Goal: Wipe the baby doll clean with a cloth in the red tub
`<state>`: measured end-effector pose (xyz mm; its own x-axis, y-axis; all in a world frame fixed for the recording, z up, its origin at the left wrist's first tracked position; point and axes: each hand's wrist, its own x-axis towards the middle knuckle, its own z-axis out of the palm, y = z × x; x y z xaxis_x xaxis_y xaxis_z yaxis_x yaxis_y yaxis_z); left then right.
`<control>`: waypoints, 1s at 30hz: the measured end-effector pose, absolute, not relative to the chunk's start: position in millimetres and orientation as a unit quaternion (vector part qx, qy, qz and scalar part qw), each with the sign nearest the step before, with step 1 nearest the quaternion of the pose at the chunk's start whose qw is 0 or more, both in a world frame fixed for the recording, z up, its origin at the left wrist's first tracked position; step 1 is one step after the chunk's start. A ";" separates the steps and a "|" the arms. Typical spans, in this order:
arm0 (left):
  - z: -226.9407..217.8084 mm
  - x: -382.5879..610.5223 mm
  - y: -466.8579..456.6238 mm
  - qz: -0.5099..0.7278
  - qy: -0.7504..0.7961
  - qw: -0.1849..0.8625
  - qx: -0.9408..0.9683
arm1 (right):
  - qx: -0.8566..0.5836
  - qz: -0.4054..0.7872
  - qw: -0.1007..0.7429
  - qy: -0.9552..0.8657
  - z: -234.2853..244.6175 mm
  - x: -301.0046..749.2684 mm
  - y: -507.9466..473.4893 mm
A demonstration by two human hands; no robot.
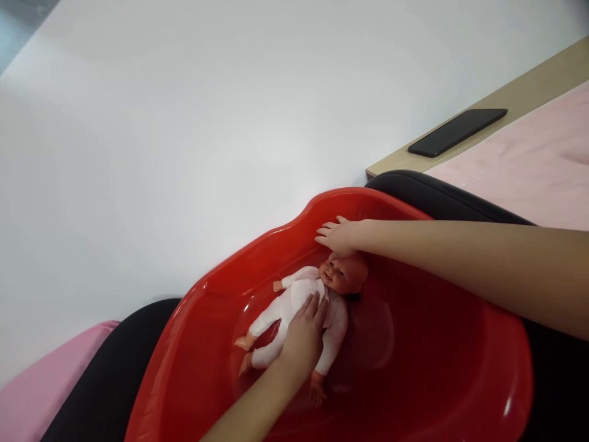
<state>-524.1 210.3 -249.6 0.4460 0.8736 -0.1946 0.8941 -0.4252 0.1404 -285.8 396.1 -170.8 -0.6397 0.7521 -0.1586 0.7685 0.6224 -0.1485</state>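
A baby doll [294, 307] in a white suit lies on its back inside a big red plastic tub [221, 288]. My left hand [306, 331] rests flat on the doll's belly, fingers stretched out and together. My right hand [338, 235] lies open on top of the doll's head, fingers extended toward the tub's far wall. The doll's arms and bare feet stick out from under my left hand.
The tub sits on a black padded surface [442, 196]. A black phone [455, 131] lies on a wooden ledge [529, 86] at the upper right, beside pink bedding [543, 166]. A pink cloth [50, 380] shows at the lower left. A white wall fills the background.
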 end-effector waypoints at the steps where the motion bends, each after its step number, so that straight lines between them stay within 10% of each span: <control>1: -247.5 -523.9 207.6 -0.068 0.507 0.108 0.852 | 0.421 -0.101 0.046 0.900 -170.4 -286.1 395.5; 18: -206.7 -694.8 134.6 -0.358 0.543 0.130 0.749 | 0.402 -0.144 0.065 0.902 -166.5 -290.0 387.6; 30: -178.7 -622.1 184.6 0.173 0.636 0.197 0.726 | 0.352 -0.158 -0.013 0.923 -190.1 -289.2 395.2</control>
